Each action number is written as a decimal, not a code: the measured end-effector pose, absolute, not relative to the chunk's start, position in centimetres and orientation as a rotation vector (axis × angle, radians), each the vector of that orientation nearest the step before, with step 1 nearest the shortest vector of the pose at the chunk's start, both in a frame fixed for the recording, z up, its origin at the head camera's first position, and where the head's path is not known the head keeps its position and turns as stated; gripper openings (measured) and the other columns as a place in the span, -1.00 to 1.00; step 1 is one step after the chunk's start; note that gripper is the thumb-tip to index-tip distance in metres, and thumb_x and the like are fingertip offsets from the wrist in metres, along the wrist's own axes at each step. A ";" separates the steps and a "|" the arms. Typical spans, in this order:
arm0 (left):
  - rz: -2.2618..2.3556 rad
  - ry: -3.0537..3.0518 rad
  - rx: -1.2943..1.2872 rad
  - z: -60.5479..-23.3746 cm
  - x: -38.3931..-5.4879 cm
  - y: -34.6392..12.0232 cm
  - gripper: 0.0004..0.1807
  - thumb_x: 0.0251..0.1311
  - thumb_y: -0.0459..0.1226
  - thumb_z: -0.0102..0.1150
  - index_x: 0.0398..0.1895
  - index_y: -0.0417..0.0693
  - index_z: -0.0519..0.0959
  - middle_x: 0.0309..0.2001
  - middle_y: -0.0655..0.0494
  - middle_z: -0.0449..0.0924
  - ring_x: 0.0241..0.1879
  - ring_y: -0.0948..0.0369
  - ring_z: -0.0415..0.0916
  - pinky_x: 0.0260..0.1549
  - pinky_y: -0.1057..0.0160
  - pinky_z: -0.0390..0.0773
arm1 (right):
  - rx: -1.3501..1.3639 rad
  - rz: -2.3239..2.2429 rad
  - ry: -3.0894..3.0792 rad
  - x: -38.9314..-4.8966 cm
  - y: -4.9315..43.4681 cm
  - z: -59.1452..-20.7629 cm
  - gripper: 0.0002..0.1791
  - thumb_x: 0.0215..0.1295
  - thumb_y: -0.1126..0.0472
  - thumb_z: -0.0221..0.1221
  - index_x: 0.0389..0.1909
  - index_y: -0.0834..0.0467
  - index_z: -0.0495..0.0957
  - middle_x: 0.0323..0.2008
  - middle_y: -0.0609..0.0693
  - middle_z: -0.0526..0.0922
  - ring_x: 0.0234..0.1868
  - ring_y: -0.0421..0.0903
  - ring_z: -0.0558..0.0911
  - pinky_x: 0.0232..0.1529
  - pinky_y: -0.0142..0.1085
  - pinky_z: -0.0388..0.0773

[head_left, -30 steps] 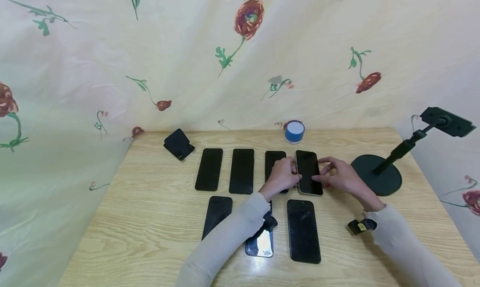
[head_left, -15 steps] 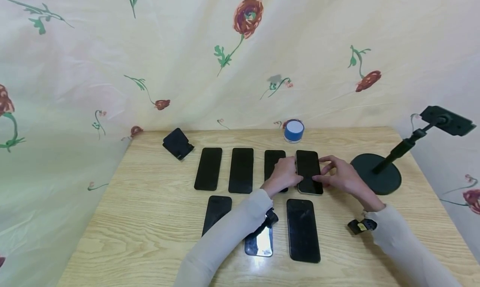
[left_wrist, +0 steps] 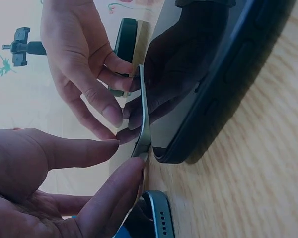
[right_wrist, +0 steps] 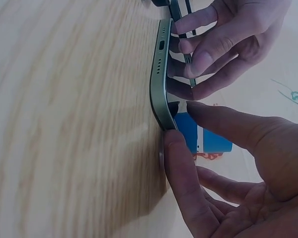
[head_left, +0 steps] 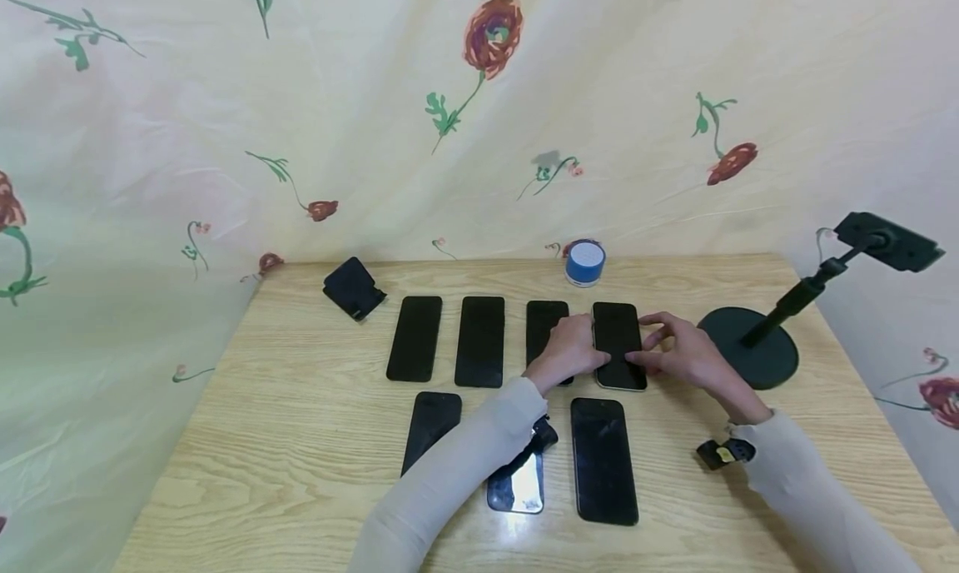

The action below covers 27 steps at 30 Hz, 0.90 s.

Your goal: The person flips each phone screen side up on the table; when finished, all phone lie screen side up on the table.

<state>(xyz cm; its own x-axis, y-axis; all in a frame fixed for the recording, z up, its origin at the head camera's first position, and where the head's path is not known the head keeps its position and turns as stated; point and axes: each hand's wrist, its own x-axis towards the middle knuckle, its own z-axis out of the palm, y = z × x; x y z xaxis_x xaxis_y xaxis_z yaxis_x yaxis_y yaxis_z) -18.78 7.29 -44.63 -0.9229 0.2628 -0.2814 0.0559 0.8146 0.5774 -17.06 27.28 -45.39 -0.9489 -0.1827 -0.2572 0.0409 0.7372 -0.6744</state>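
At the right end of the back row lies a smartphone [head_left: 618, 333], screen up, with a pale metal rim. My left hand [head_left: 571, 350] holds its left edge, the thumb over the screen side. On the opposite edge, my right hand [head_left: 678, 355] grips it between thumb and fingers. In the right wrist view a finger touches the corner of the phone [right_wrist: 160, 74], near its charging port. Partly covered by my left hand is another black phone [head_left: 545, 323], just left of the held one.
Two phones, a left one [head_left: 414, 338] and a right one [head_left: 480, 341], continue the back row. The front row has a half-covered phone [head_left: 430, 423], a glaring one [head_left: 517, 490] and a black one [head_left: 604, 460]. Around them are a blue-white round container [head_left: 584, 263], black stand [head_left: 749, 348] and black folded item [head_left: 354, 288].
Both hands stay at the phone's two sides, and the phone shifts very slightly to the right relative to its neighbours. The other phones stay put; the head view drifts slightly.
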 end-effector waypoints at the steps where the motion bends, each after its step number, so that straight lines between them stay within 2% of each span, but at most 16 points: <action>1: 0.830 2.650 0.247 -44.6 -18.8 7.2 -0.28 0.24 -0.11 0.47 0.43 -0.11 0.47 0.31 0.00 0.63 0.21 0.15 0.62 0.16 0.21 0.63 | -0.106 -1.031 2.631 -17.0 27.3 -45.4 -0.14 0.35 0.05 0.39 0.48 0.38 0.23 -0.03 0.31 0.67 -0.35 -0.12 0.73 -0.25 -0.29 0.52; 8: 0.981 2.592 0.308 -45.2 -18.6 6.5 -0.27 0.22 -0.16 0.50 0.43 -0.14 0.47 0.00 0.04 0.73 -0.18 0.25 0.60 -0.13 0.32 0.62 | -0.102 -1.032 2.647 -16.7 27.5 -45.2 -0.15 0.38 0.01 0.36 0.49 0.37 0.23 -0.02 0.32 0.68 -0.32 -0.11 0.76 -0.29 -0.32 0.54; 10: 1.039 2.566 0.322 -45.3 -18.5 6.2 -0.25 0.20 -0.17 0.51 0.45 -0.12 0.46 -0.01 0.06 0.74 -0.20 0.28 0.59 -0.14 0.33 0.61 | -0.117 -1.032 2.666 -16.5 27.5 -45.1 -0.15 0.38 0.02 0.36 0.49 0.38 0.23 -0.03 0.32 0.69 -0.32 -0.09 0.77 -0.30 -0.32 0.53; 15: 1.142 2.524 0.342 -45.4 -18.0 5.3 -0.23 0.19 -0.17 0.52 0.47 -0.02 0.43 0.07 0.07 0.73 -0.15 0.30 0.64 -0.11 0.34 0.62 | -0.165 -1.062 2.690 -15.8 27.1 -44.6 -0.18 0.37 0.07 0.37 0.48 0.37 0.25 -0.02 0.34 0.66 -0.34 -0.08 0.76 -0.37 -0.32 0.61; 21: 1.309 2.435 0.428 -44.9 -17.0 3.3 -0.19 0.25 -0.24 0.47 0.54 0.00 0.33 0.22 -0.03 0.64 -0.03 0.17 0.74 -0.32 0.41 0.67 | -0.250 -1.070 2.726 -15.0 26.1 -44.0 -0.23 0.34 0.13 0.40 0.44 0.31 0.31 0.01 0.32 0.64 -0.30 -0.03 0.78 -0.41 -0.33 0.63; 27: 1.279 2.512 0.606 -44.6 -15.9 0.2 -0.16 0.27 -0.22 0.45 0.57 -0.04 0.28 0.27 -0.07 0.58 0.09 0.10 0.68 -0.08 0.43 0.65 | -0.410 -1.024 2.807 -14.1 25.0 -43.6 -0.26 0.26 0.11 0.47 0.39 0.25 0.41 0.03 0.27 0.66 -0.11 0.14 0.77 -0.25 -0.16 0.71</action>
